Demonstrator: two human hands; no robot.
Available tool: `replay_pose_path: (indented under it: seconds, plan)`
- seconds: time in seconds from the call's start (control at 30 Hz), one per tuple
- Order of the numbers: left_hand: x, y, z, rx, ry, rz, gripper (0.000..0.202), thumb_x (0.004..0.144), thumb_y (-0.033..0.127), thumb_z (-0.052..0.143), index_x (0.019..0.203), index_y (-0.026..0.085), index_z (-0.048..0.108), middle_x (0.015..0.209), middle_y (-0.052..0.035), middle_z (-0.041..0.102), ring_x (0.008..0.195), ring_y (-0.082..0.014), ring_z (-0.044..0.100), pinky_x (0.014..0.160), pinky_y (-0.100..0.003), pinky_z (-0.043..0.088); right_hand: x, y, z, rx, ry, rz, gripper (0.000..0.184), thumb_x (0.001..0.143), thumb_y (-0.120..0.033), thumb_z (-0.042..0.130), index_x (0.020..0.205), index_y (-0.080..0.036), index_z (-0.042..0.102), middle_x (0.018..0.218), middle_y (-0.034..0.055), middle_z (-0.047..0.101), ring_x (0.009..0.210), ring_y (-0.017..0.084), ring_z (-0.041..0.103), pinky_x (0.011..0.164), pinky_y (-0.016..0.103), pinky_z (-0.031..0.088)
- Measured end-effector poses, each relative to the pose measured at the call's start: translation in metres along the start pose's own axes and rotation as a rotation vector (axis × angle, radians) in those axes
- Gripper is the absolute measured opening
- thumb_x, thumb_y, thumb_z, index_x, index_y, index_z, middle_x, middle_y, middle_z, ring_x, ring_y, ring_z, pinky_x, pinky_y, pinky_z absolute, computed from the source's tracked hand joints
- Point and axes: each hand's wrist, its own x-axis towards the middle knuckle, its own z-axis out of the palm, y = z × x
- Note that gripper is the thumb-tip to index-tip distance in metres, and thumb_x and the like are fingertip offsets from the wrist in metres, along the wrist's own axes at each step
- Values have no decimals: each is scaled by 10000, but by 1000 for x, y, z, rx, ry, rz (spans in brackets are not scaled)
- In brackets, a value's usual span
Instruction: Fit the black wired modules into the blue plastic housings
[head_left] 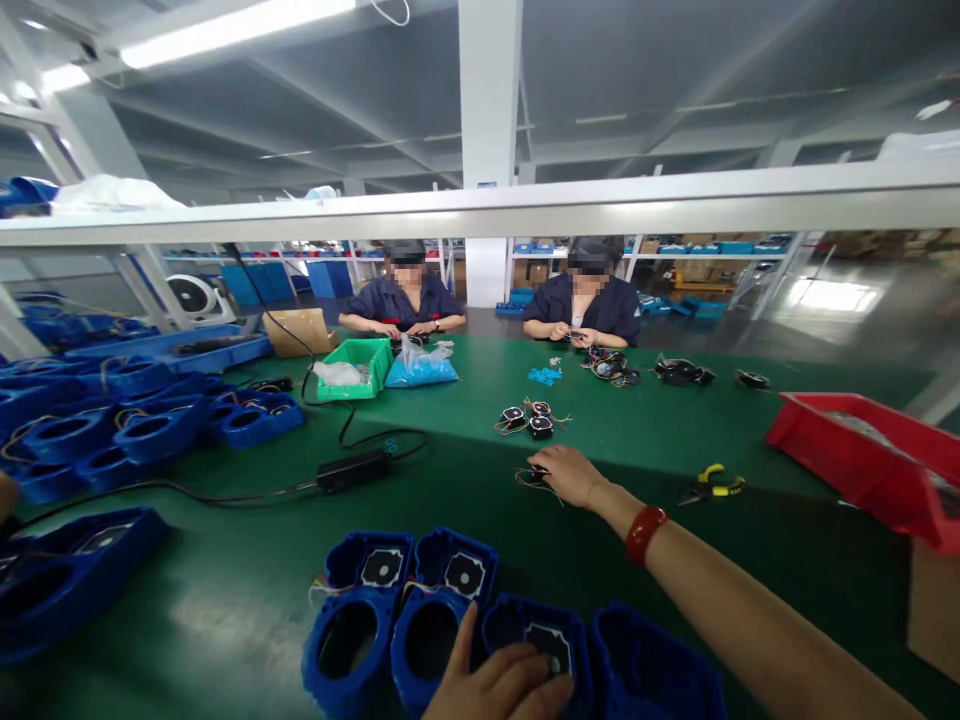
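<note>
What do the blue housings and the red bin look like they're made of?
The blue housings look like molded plastic: evenly colored with a slight sheen and rounded, one-piece edges. The red bin also seems to be plastic, with smooth, seamless walls and a matte-to-satin finish, though its exact type can't be told.

Your right hand (566, 475) covers a small black wired component (534, 474) on the green counter (225, 610), with a red wristband (645, 533) on that wrist. Your left hand (499, 682) rests on a blue plastic housing (541, 635) at the counter's near edge. Yellow-handled pliers (712, 483) lie to the right of your right hand, and a red tray (862, 450) sits farther right. One co-worker (405, 310) and another co-worker (585, 310) sit across the counter, holding small parts.
</note>
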Motion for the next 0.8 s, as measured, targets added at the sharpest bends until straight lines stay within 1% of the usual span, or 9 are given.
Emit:
replay_pose_path:
  seconds: [0.1, 0.23, 0.33, 0.43, 0.5, 0.57, 0.63, 0.7, 0.8]
  plan:
    - [1, 7, -31, -62, -1, -55, 551, 975, 321, 469, 1466, 293, 222, 1426, -64, 450, 1309, -244, 432, 1136, -559, 216, -49, -6, -10, 63, 46, -10, 358, 829, -114, 629, 1180, -183, 622, 1154, 79, 602, 1066, 229, 549, 951, 370, 439]
    - [24, 25, -65, -132, 233, -283, 683, 907, 361, 536, 1470, 235, 171, 1506, -125, 293, 1395, -293, 255, 1138, -570, 182, -110, -37, -43, 116, 216, 1, 365, 860, -162, 575, 1224, -171, 591, 1204, 92, 570, 1121, 234, 513, 1006, 387, 404]
    - [57, 34, -76, -197, 414, -335, 615, 903, 347, 535, 1421, 179, 249, 1429, -145, 371, 1338, -273, 326, 1106, -505, 282, -151, -71, -73, 167, 385, -88, 355, 902, -227, 513, 1252, -218, 569, 1229, 78, 549, 1152, 239, 488, 1016, 417, 398]
    - [81, 47, -81, -345, 479, -279, 227, 942, 297, 448, 1110, 157, 511, 1164, -111, 538, 1119, -232, 495, 985, -405, 406, -189, -95, -89, 208, 506, -165, 329, 911, -249, 481, 1223, -240, 585, 1188, 79, 572, 1105, 253, 523, 967, 452, 438]
    - [85, 58, -82, -522, 391, -237, 232, 992, 277, 327, 914, 173, 518, 924, -49, 575, 883, -166, 552, 829, -307, 460, -211, -100, -87, 229, 524, -132, 319, 913, -259, 487, 1216, -235, 582, 1182, 80, 584, 1103, 258, 532, 963, 464, 445]
    - [79, 71, -80, -643, 219, -221, 291, 1020, 290, 262, 890, 186, 501, 761, 6, 550, 685, -122, 527, 661, -235, 443, -231, -97, -75, 267, 517, -71, 310, 910, -277, 506, 1206, -222, 580, 1175, 84, 597, 1105, 262, 541, 964, 469, 454]
    - [70, 80, -72, -578, 81, -216, 266, 1019, 271, 278, 914, 190, 508, 717, 23, 551, 616, -113, 514, 595, -221, 411, -245, -93, -57, 311, 487, -11, 298, 909, -299, 515, 1186, -217, 589, 1170, 89, 607, 1105, 266, 548, 960, 474, 464]
    - [62, 86, -60, -368, 38, -181, 204, 990, 217, 345, 916, 180, 531, 786, 1, 597, 695, -135, 560, 661, -248, 436, -255, -89, -36, 353, 460, 36, 293, 914, -324, 510, 1170, -215, 602, 1171, 96, 610, 1105, 272, 552, 957, 485, 471]
    - [55, 88, -40, -114, 18, -99, 185, 957, 163, 390, 994, 163, 571, 1027, -50, 646, 1013, -204, 583, 927, -352, 430, -261, -85, -10, 389, 454, 96, 310, 925, -365, 498, 1172, -217, 614, 1190, 102, 605, 1121, 283, 544, 972, 509, 462]
